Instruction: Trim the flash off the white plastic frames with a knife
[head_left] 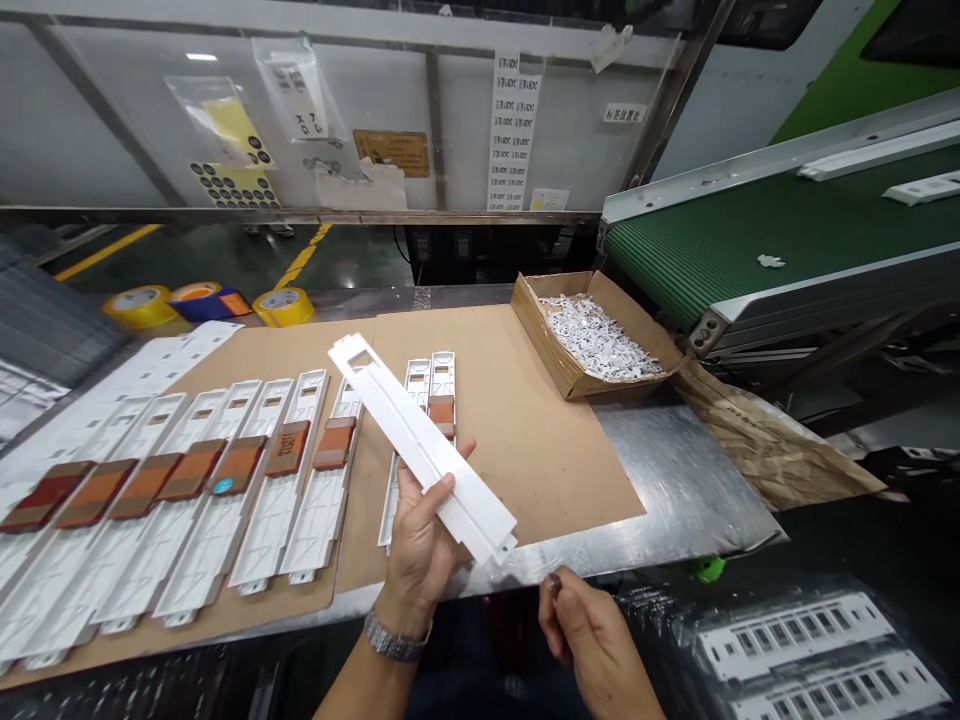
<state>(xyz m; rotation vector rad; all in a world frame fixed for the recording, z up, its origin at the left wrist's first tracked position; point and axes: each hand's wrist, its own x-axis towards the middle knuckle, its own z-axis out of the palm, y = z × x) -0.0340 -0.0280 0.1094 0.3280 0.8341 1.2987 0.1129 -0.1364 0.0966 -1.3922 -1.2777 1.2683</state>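
My left hand, with a metal-band watch at the wrist, grips a long white plastic panel near its lower end. The panel is tilted over the cardboard, its smooth face up and a rectangular cutout at the far end. Below the table's front edge, my right hand is closed around a small dark thing that I cannot make out. Several similar white panels lie in a row at the left, with reddish-brown blocks across them. More panels lie partly hidden behind the held one.
A cardboard box of small white pieces stands at the back right, beside a green conveyor belt. Rolls of tape sit at the back left. Brown paper hangs off the right side. White slotted parts lie lower right.
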